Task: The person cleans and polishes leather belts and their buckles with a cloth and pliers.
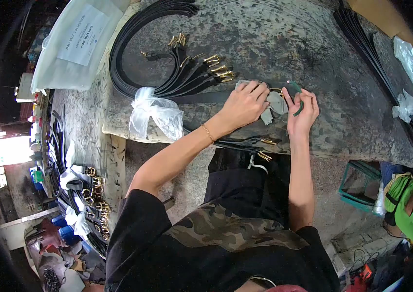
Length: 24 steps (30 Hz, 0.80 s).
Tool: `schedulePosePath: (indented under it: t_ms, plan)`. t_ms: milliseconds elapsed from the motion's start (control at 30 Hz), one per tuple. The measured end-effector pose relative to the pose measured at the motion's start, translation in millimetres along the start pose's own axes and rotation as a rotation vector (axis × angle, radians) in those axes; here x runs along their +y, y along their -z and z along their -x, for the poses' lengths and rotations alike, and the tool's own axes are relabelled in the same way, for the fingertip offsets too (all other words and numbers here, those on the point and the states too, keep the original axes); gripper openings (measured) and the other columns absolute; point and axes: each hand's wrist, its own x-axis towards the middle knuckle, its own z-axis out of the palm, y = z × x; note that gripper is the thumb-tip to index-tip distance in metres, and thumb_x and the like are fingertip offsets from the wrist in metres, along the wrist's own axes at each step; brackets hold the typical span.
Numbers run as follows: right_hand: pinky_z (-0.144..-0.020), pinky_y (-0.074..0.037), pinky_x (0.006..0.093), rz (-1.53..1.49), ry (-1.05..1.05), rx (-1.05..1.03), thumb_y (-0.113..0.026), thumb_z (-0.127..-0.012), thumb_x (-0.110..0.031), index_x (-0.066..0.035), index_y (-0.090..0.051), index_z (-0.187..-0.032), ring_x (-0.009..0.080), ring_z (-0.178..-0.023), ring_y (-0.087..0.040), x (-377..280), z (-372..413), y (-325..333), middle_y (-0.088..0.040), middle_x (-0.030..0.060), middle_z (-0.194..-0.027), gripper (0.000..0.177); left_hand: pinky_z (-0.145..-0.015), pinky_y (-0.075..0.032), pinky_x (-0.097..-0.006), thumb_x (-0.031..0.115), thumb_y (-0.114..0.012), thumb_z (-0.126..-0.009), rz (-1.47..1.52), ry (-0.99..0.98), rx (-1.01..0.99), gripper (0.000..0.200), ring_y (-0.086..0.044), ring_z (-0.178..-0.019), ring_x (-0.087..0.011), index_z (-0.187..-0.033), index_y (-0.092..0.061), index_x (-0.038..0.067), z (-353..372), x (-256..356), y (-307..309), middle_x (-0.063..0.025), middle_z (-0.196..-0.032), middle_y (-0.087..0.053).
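The left hand lies palm down on a black belt, fingers curled almost closed, with a grey cloth gripped at the fingertips beside the belt's gold buckle end. The right hand, just beside it, is half curled, its fingers around a green-handled tool; the exact kind of tool I cannot tell. The belt lies flat on the worn, dark-stained workbench, near its front edge. Left of the hands, a curved bundle of black belts carries gold buckles and a knotted white plastic wrap. Nearer the person's body, 2 more gold buckles hang at the bench edge.
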Motion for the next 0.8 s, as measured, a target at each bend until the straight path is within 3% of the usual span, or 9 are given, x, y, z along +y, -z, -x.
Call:
schedulePosePath:
  t_ms: [267,333,433,467,567,600,667,733,800]
  plan:
    - [-0.101,-0.051,0.0599,-0.015,0.014,-0.032,-0.054,-0.096,0.000,0.004,-0.056,-0.093,0.0103,-0.067,-0.047,5.4,-3.1,6.1,-0.046,0.0028,-0.077,0.006,-0.092,-0.049,-0.0409,0.015,-0.070,-0.083,0.106,-0.025,-0.074,0.033,-0.058,-0.108,-0.0292,-0.113,-0.064,0.000,5.3,-18.2,12.1,-0.0106,-0.118,-0.061]
    - [-0.101,-0.052,0.0584,0.022,0.013,-0.024,-0.054,-0.096,0.001,0.004,-0.056,-0.093,0.0104,-0.067,-0.047,4.8,-1.4,4.4,-0.046,0.0029,-0.077,0.005,-0.097,-0.050,-0.0419,0.005,-0.070,-0.078,0.229,-0.169,-0.022,0.028,-0.059,-0.115,-0.0305,-0.106,-0.068,0.001,14.6,-26.7,18.1,-0.0112,-0.119,-0.064]
    - [-0.103,-0.051,0.0572,0.052,0.039,-0.031,-0.054,-0.094,0.002,0.005,-0.057,-0.092,0.0092,-0.066,-0.046,6.7,-1.2,2.6,-0.046,0.0024,-0.075,0.005,-0.102,-0.049,-0.0420,-0.002,-0.068,-0.072,0.331,-0.125,-0.088,0.024,-0.060,-0.119,-0.0315,-0.096,-0.070,0.000,30.8,-34.1,31.2,-0.0119,-0.114,-0.068]
    - [-0.103,-0.051,0.0572,0.050,0.040,-0.030,-0.054,-0.094,0.002,0.005,-0.057,-0.092,0.0092,-0.066,-0.046,8.1,-1.7,3.0,-0.046,0.0024,-0.075,0.005,-0.092,-0.052,-0.0420,0.002,-0.068,-0.071,0.391,-0.074,-0.001,0.014,-0.064,-0.104,-0.0320,-0.086,-0.069,0.000,34.9,-33.2,33.5,-0.0120,-0.096,-0.069]
    - [-0.099,-0.054,0.0498,0.191,0.096,-0.122,-0.054,-0.095,0.001,0.002,-0.057,-0.090,0.0068,-0.067,-0.046,11.7,-0.2,3.9,-0.048,0.0011,-0.074,0.007,-0.081,-0.051,-0.0414,0.008,-0.068,-0.072,0.318,0.098,-0.064,0.012,-0.064,-0.088,-0.0327,-0.080,-0.066,0.000,43.0,-39.8,35.7,-0.0116,-0.085,-0.065]
    - [-0.096,-0.054,0.0424,0.366,0.102,-0.106,-0.055,-0.094,0.002,0.002,-0.058,-0.087,0.0058,-0.066,-0.046,10.5,1.4,0.9,-0.049,0.0001,-0.073,0.008,-0.074,-0.048,-0.0401,0.020,-0.072,-0.077,0.297,0.106,-0.030,0.021,-0.060,-0.076,-0.0330,-0.079,-0.065,0.001,40.6,-40.0,31.3,-0.0117,-0.080,-0.061]
    - [-0.093,-0.055,0.0350,0.549,0.104,-0.094,-0.057,-0.094,0.002,0.001,-0.058,-0.084,0.0048,-0.066,-0.046,11.8,2.5,0.8,-0.050,-0.0009,-0.072,0.010,-0.073,-0.048,-0.0401,0.027,-0.074,-0.078,0.285,0.169,0.005,0.027,-0.061,-0.075,-0.0324,-0.083,-0.066,0.001,27.1,-30.2,24.2,-0.0112,-0.084,-0.061]
    - [-0.061,-0.037,0.0208,0.610,0.168,-0.140,-0.062,-0.089,0.001,-0.001,-0.059,-0.082,0.0037,-0.068,-0.048,11.8,0.6,4.1,-0.058,-0.0006,-0.079,0.008,-0.071,-0.049,-0.0399,0.044,-0.078,-0.077,0.196,0.230,0.054,0.046,-0.061,-0.073,-0.0304,-0.102,-0.071,0.006,14.0,-22.5,14.8,-0.0086,-0.097,-0.062]
    - [-0.062,-0.038,0.0208,0.608,0.145,-0.171,-0.062,-0.088,0.003,-0.001,-0.057,-0.080,0.0029,-0.067,-0.046,7.3,2.8,4.3,-0.056,-0.0022,-0.077,0.010,-0.070,-0.049,-0.0398,0.043,-0.078,-0.076,0.181,0.249,0.004,0.046,-0.062,-0.073,-0.0297,-0.106,-0.072,0.009,7.8,-21.7,10.4,-0.0071,-0.100,-0.062]
